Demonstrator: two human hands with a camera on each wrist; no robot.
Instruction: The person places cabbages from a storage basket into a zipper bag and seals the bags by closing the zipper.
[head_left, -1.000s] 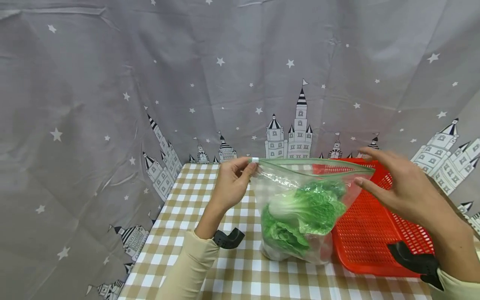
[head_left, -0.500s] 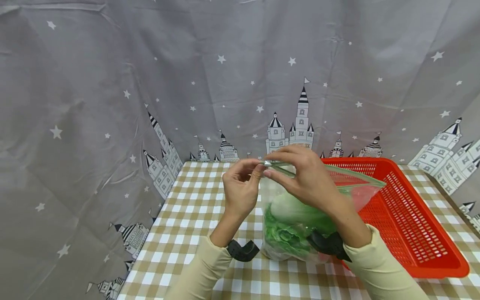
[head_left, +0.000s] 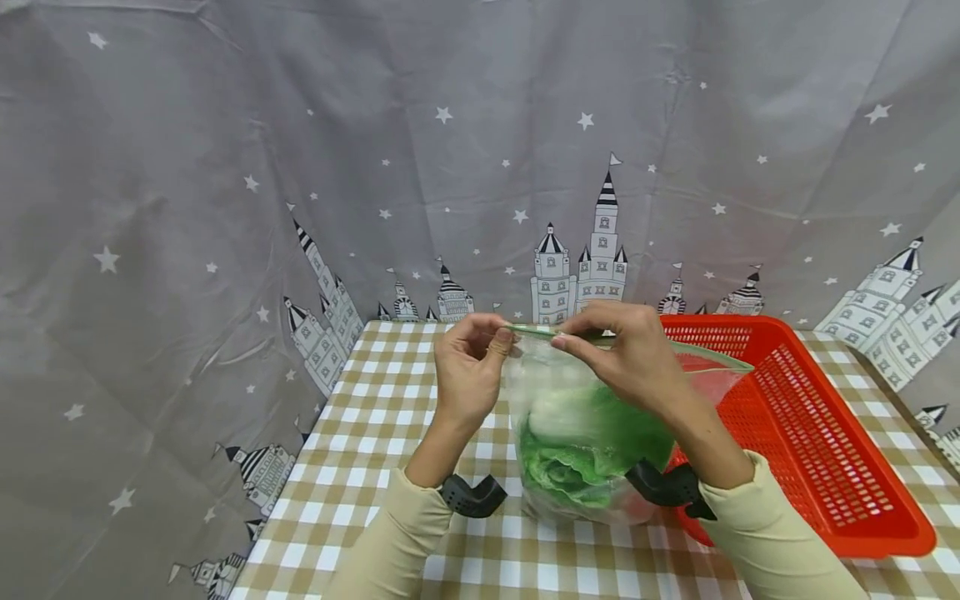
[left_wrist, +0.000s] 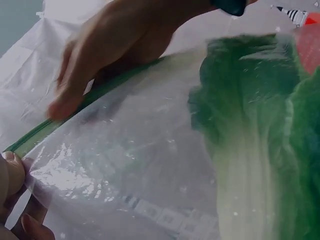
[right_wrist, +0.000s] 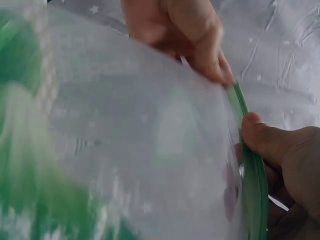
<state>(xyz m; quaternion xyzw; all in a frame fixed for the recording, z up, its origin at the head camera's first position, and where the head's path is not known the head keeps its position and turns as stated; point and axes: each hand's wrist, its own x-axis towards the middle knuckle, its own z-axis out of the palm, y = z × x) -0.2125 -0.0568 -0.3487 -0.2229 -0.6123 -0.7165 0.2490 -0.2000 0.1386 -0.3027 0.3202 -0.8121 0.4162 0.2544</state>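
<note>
A clear zip bag (head_left: 536, 367) with a green zip strip stands on the table, bulging with leafy green cabbage (head_left: 570, 467). At the bag's top left corner, my left hand (head_left: 471, 371) pinches the strip between thumb and fingers. Just to its right, my right hand (head_left: 626, 354) pinches the same strip, thumb in front and fingers behind. In the right wrist view the green zip strip (right_wrist: 256, 170) runs between both hands. The right end of the bag's mouth still gapes in the head view. The white slider is hidden, probably behind the right fingers.
A red plastic basket (head_left: 840, 433) sits to the right, partly behind the bag. The table has a brown and white checked cloth (head_left: 375, 433). A grey curtain (head_left: 420, 167) printed with castles and stars hangs behind.
My right hand has come from the bag's right end to the strip beside my left hand, then slid a little right along it. My left hand has kept its pinch on the corner.
</note>
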